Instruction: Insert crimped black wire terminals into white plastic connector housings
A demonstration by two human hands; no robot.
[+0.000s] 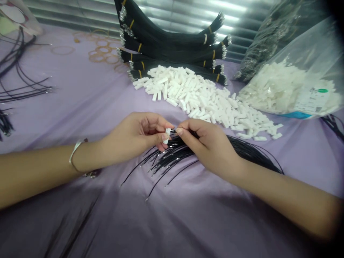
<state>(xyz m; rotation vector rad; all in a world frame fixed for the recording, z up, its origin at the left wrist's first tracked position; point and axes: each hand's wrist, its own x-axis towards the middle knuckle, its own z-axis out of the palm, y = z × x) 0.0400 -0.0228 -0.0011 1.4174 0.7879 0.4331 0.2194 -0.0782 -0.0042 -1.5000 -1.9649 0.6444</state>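
A white connector housing [167, 137] is pinched in the grip of the left hand [143, 133], mid-scene; at its right edge a black wire [173, 131] is grasped by the right hand [205, 141], over loose black wires [174, 156]; far-side room is bounded by heaped white housings [197, 95], more being left near

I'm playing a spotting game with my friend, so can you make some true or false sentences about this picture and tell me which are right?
1. The left hand pinches a small white piece. True.
2. The right hand holds scissors. False: it holds a black wire.
3. The tied black bundles lie beyond the pile of white pieces. True.
4. The tablecloth is bright red. False: it is light purple.
5. The bracelet is on the right wrist. False: it is on the left wrist.
6. The clear plastic bag has bagged white pieces in it. True.
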